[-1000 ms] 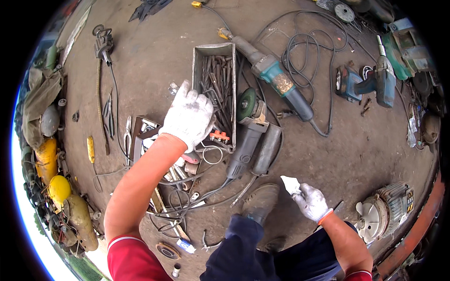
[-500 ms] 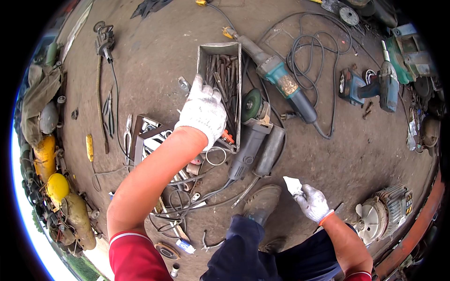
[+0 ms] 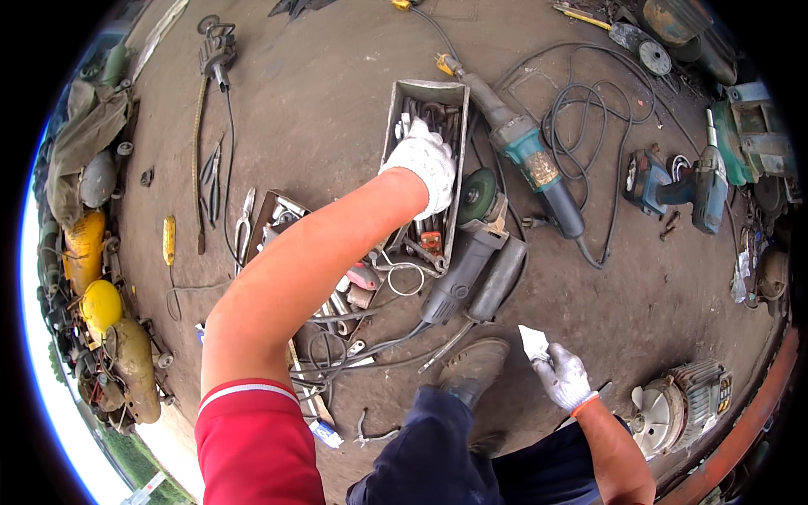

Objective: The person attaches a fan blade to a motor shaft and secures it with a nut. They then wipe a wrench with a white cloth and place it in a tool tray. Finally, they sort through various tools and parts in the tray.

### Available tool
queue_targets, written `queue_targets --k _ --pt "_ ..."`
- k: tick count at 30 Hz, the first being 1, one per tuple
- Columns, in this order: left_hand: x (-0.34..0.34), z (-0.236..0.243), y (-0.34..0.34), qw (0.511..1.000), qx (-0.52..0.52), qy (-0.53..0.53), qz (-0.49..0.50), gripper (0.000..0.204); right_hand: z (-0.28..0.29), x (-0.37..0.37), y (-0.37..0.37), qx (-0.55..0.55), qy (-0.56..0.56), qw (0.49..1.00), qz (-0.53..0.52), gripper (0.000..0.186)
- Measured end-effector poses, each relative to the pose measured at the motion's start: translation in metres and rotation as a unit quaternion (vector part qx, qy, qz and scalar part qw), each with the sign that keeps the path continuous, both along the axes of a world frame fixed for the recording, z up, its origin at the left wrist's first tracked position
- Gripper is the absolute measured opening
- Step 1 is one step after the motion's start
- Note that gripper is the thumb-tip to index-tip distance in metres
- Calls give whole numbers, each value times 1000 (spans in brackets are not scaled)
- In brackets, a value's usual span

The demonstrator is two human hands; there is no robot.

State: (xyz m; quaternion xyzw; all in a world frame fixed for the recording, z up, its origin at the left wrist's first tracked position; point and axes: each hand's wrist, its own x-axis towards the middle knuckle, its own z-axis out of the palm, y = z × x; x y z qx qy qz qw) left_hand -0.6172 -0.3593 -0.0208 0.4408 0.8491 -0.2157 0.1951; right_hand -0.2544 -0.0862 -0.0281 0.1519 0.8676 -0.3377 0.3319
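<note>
My left hand [image 3: 421, 164], in a white glove, reaches into a long metal box [image 3: 461, 126] of drill bits and metal pieces; its fingers are curled among them, and what they grip is hidden. Right of the box lie an angle grinder [image 3: 459, 269] with a green disc and a grey cylindrical tool [image 3: 497, 278]. Below the box is another bin [image 3: 268, 210] of loose fittings and tools, partly behind my left forearm. My right hand [image 3: 562, 379], in a soiled white glove, is closed on a small white piece of paper or rag [image 3: 534, 341] above the floor by my boot.
A teal grinder [image 3: 530, 164] with coiled cables and a cordless driver [image 3: 705, 189] lie right. A motor [image 3: 683, 408] sits lower right. Pliers [image 3: 212, 181] and a yellow-handled item [image 3: 168, 240] lie left, beside piled cylinders and machinery [image 3: 84, 252].
My left hand has moved up and right, from the box's left edge to over the bits inside it. My right hand keeps the white piece, slightly lower in view.
</note>
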Motion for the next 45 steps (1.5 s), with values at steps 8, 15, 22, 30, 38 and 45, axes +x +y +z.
queue_targets --k 8,15,22,30,38,45 --pt "26 21 -23 999 33 -21 22 40 -10 30 24 3 -1 999 -49 26" --pt "48 35 -40 994 106 -14 27 38 6 11 9 3 -24 999 -41 26" --pt "84 38 -59 971 227 -56 38 31 -2 11 5 12 -2 1000 28 27" --pt "111 16 -66 772 567 106 268 55 -20 6 55 165 -48 971 166 29" --pt "24 -47 -88 716 321 -175 595 46 -8 18 83 135 -25 986 94 28" --pt "15 8 -86 710 371 -193 567 26 19 52 92 94 -79 990 63 29"
